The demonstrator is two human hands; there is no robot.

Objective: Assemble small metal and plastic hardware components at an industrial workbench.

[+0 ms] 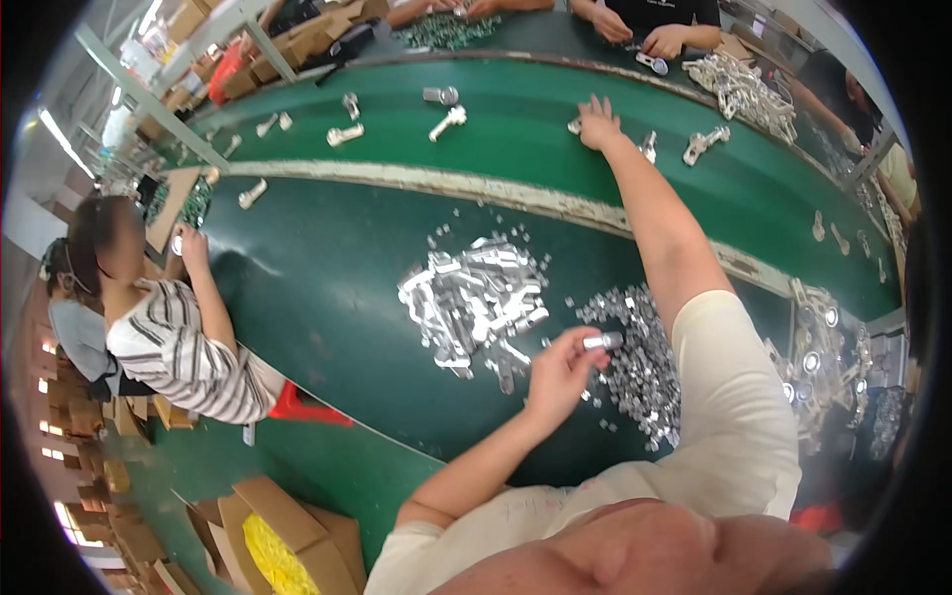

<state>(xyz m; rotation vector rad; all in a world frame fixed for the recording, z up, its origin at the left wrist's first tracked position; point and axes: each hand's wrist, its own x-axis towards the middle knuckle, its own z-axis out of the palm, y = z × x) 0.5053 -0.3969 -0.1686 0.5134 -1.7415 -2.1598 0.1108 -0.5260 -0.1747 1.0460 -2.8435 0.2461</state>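
Note:
My left hand [558, 379] pinches a shiny silver metal casing [602, 341] over the dark green worktable. Just to its left lies a heap of long silver metal casings [476, 302]; to its right spreads a pile of small silver pieces [640, 372]. Across the table, my right arm stretches out to the green conveyor belt. There my right hand [598, 126] is over the belt with its fingers apart. A small pale part [574, 126] shows at its left edge, partly hidden by the hand.
White and silver handheld parts [448, 122] lie scattered along the belt. A pale worn rail [476, 188] separates belt and table. A co-worker in a striped top [188, 347] sits at the left; others work across the belt. A cardboard box [307, 535] with yellow contents stands below.

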